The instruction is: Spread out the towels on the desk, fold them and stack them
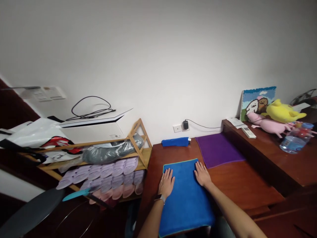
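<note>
A blue cloth (185, 195) lies spread flat on the reddish-brown wooden desk (230, 185), its near edge reaching the desk's front. My left hand (166, 183), with a watch on the wrist, rests flat on the cloth's left edge, fingers stretched forward. On the cloth's right edge, near the far corner, my right hand (202, 174) lies flat with its fingers extended. Neither hand grips anything. Behind the right hand a purple cloth (219, 150) is spread out. Near the wall sits a folded blue cloth (175, 142) with a white tag.
To the left stands a wooden rack (141, 145) holding lilac and pink slippers (106, 170), with a white box (99, 130) on top. The raised right section carries a remote control (248, 133), plush toys (282, 111) and a water bottle (293, 142). A black charger (185, 124) is plugged into the wall.
</note>
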`<state>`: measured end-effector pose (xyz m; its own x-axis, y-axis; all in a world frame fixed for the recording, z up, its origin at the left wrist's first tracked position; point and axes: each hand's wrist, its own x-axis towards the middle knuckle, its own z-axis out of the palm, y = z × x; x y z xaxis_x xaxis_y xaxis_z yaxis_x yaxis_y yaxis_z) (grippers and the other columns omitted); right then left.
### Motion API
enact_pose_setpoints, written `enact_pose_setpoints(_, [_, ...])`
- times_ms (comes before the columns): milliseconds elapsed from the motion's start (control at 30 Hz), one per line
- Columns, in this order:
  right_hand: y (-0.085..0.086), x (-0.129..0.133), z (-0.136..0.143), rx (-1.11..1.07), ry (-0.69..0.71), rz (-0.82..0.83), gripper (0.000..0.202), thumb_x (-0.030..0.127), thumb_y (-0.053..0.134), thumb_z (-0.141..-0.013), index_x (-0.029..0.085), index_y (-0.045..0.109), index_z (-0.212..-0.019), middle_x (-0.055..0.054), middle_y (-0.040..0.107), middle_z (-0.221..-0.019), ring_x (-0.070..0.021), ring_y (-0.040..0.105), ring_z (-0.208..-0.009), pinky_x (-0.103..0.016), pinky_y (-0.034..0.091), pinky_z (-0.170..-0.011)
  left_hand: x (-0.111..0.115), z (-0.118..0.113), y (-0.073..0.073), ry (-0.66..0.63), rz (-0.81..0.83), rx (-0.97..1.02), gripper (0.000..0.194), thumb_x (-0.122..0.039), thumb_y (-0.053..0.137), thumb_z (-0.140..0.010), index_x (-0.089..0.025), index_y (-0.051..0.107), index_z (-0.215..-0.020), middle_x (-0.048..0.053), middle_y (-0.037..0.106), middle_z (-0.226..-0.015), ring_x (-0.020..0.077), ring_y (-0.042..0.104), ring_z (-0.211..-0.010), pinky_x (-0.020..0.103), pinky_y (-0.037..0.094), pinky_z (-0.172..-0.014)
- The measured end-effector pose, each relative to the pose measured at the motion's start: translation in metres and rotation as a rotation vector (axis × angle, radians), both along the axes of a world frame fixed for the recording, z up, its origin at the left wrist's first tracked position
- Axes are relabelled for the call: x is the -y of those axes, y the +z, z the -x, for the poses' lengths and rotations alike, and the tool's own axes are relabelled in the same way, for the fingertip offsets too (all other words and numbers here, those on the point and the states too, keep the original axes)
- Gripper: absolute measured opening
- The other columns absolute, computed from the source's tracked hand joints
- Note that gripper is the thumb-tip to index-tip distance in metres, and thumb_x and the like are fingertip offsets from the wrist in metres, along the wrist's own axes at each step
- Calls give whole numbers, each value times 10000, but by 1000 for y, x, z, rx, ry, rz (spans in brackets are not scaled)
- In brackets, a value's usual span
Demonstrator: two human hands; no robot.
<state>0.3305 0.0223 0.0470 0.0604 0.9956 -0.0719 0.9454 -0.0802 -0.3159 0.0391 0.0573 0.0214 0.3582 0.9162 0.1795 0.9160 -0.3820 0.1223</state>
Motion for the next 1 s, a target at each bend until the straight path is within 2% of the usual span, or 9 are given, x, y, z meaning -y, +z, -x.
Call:
enact_pose_setpoints(267, [-31, -71, -1, 82, -24, -7, 681, 437, 161, -1062, 140, 198, -1674, -70, 165, -1745, -229, 112, -1622, -452, 62, -1306, -72, -4, -14, 32, 68, -9, 627, -504, 269, -1085, -211, 352, -1634, 78, 326, -1707, 245, 270, -1588, 479, 254, -1299])
enact_pose_setpoints(367, [-22, -91, -3, 91, -5, 10, 685, 439, 157, -1064, 130, 186, -1674, -71, 165, -1746, -225, 105, -1622, -448, 55, -1308, -91, -6, -9, 43, 63, -8, 613, -486, 283, -1083, -231, 350, -1636, 74, 330, -1705, 250, 280, -1585, 486, 251, -1300])
enact_pose_setpoints(467, [-5, -98, -5, 85, -1, 53, 684, 433, 179, -1066, 118, 189, -1672, -80, 168, -1744, -235, 126, -1619, -450, 80, -1308, -94, -11, 4, 55, 47, -13, 602, -443, 296, -1083, -218, 343, -1639, 93, 373, -1685, 261, 317, -1571, 495, 267, -1294])
enact_pose_setpoints(567, [-4, -69, -5, 58, 15, -43, 675, 428, 168, -1074, 112, 214, -1668, -83, 177, -1742, -235, 140, -1617, -447, 107, -1310, -63, -26, 14, 11, -49, 21, 597, -379, 270, -1091, -191, 281, -1657, 108, 366, -1688, 265, 308, -1575, 512, 271, -1293])
enact_pose_setpoints(700, [-38, 21, -1, 5, 31, -244, 662, 464, 160, -1083, 174, 212, -1676, -48, 224, -1733, -242, 153, -1616, -475, 142, -1312, 22, -70, 11, -178, -99, 90, 616, -384, 276, -1098, -245, 142, -1683, 52, 249, -1736, 251, 241, -1599, 506, 256, -1303])
enact_pose_setpoints(767, [-55, 62, 3, -6, 16, -230, 665, 479, 182, -1081, 182, 219, -1675, -48, 262, -1721, -252, 185, -1609, -492, 160, -1309, 61, -93, 5, -230, -52, 113, 628, -413, 293, -1096, -265, 124, -1683, 43, 246, -1736, 248, 246, -1598, 505, 265, -1303])
enact_pose_setpoints(833, [-63, 85, 7, -1, 6, -186, 672, 481, 200, -1076, 168, 244, -1669, -60, 273, -1714, -259, 204, -1604, -502, 155, -1309, 85, -109, 0, -226, -5, 126, 626, -441, 299, -1095, -264, 158, -1678, 55, 292, -1720, 247, 274, -1589, 509, 284, -1295])
enact_pose_setpoints(900, [-62, 92, 10, 8, -4, -153, 670, 468, 209, -1072, 156, 264, -1662, -66, 266, -1713, -258, 205, -1604, -503, 141, -1311, 95, -110, -2, -215, 29, 116, 613, -461, 292, -1096, -259, 215, -1669, 64, 339, -1701, 250, 308, -1576, 516, 303, -1285])
enact_pose_setpoints(1000, [-49, 86, 12, 11, -10, -119, 661, 444, 207, -1069, 157, 259, -1662, -57, 254, -1714, -246, 206, -1604, -494, 146, -1310, 95, -76, -4, -189, 46, 73, 605, -480, 281, -1096, -262, 257, -1659, 57, 359, -1691, 253, 336, -1564, 524, 315, -1276])
